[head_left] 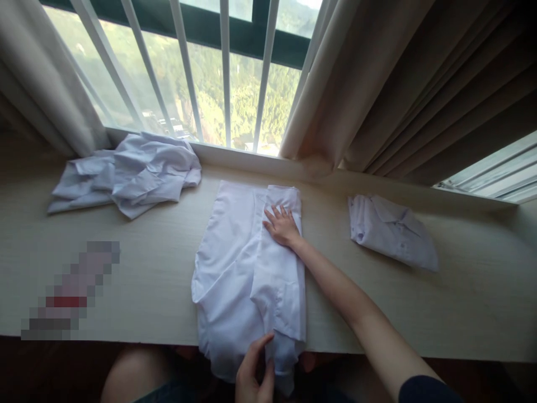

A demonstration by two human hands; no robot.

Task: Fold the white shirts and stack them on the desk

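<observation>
Right hand [282, 225] lies flat, fingers spread, on the shirt [235, 274] spread mid-tabletop [159, 246]; left hand [254, 376] pinches the near hem, grip pressed together on cloth. Fabric looks thin, soft, limp, likely to slide; best held at edges and folds.

Right hand [282, 225]: bare, no ring or watch visible. Right forearm bare up past elbow; dark navy short sleeve [423, 389] shows at upper arm. Left hand [254, 375]: bare, only fingers and part of palm in view, wrist cut off. Bare knee [134, 372] below table edge, dark garment beside it.
</observation>
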